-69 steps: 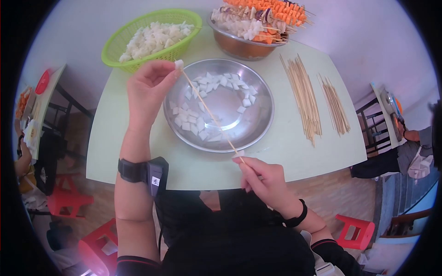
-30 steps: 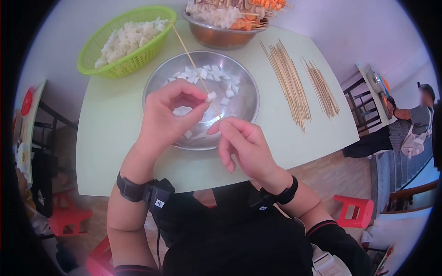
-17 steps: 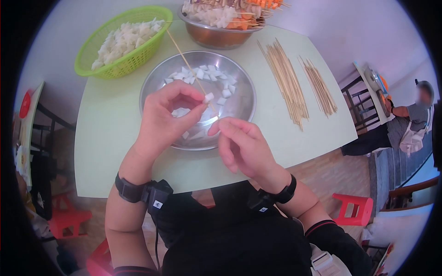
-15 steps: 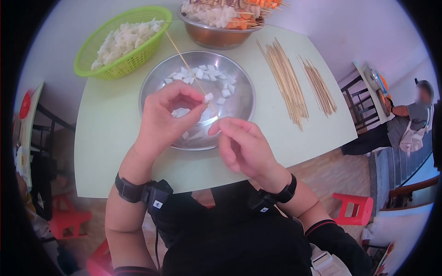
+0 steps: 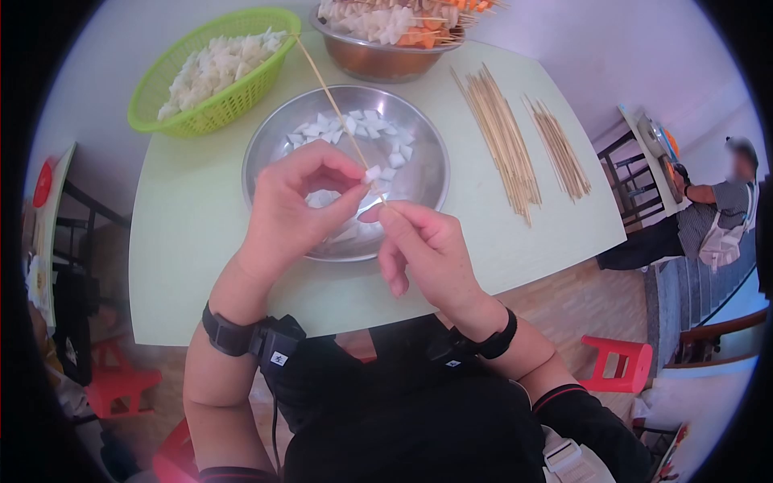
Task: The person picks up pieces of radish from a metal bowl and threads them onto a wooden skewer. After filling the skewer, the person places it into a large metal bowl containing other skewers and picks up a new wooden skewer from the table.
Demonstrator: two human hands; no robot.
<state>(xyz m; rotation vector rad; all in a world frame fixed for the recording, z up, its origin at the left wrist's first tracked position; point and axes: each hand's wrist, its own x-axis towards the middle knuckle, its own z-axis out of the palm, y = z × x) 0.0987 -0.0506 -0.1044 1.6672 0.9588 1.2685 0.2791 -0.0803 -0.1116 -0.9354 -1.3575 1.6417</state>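
Between thumb and forefinger, my left hand (image 5: 286,201) pinches a small white food cube (image 5: 372,173), threaded on or pressed against a thin bamboo skewer (image 5: 338,113). The skewer slants away from me toward the green basket. My right hand (image 5: 435,253) is closed at the skewer's near end, thumb against forefinger, its other fingers curled loosely. Both hands are over the near part of a round steel pan (image 5: 431,217). Cut white pieces (image 5: 366,125) lie along its far side; others are partly hidden behind my left hand.
A green basket (image 5: 149,117) of white pieces stands far left. Beside it is a steel bowl (image 5: 378,60) piled with loaded skewers. Two bundles of bare skewers, one longer (image 5: 503,145) and one shorter (image 5: 558,149), lie right. A person (image 5: 713,205) stands beyond, near red stools (image 5: 618,365).
My right fingers have closed in on the skewer's near end. The white cube and my left fingertips have shifted slightly right, so the hands are nearer each other.
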